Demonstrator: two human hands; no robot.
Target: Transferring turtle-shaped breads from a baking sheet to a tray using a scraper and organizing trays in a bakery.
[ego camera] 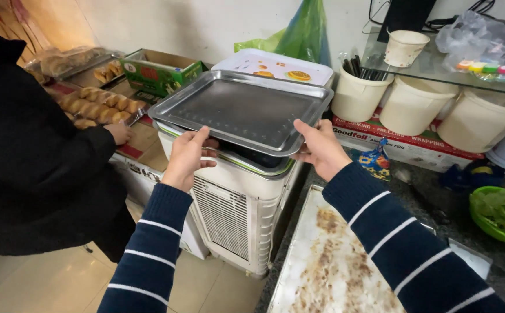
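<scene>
A shiny steel tray (246,107) lies on top of a white air cooler (238,203). My left hand (188,155) grips the tray's near left edge. The near right corner is held by my right hand (321,148). Both my sleeves are navy with white stripes. The tray is empty and sits roughly level.
A person in black (26,156) stands at the left, a hand (119,133) on a counter with rows of pastries (96,104). White buckets (414,104) and a foil box sit at the back right. A soiled baking sheet (327,266) lies on the dark counter; a green bowl (498,211) holds leaves.
</scene>
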